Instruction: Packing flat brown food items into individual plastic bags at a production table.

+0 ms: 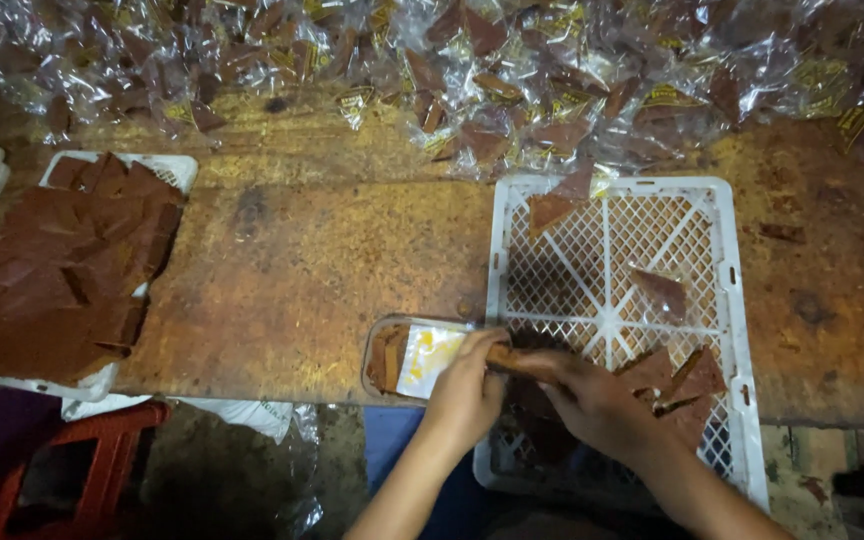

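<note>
Two hands meet at the lower centre of the frame, over the near left corner of a white lattice tray (732, 300). The left hand (467, 385) pinches the open mouth of a clear plastic pouch (414, 358), which lies flat on the rusty brown surface (302, 270), its long axis running left to right, its closed end pointing left. The right hand (592, 400) grips a brown wafer piece (517, 360), held level and aimed leftward at that mouth, just beside it. Loose brown triangles (697, 375) lie in the tray, right of the hands.
</note>
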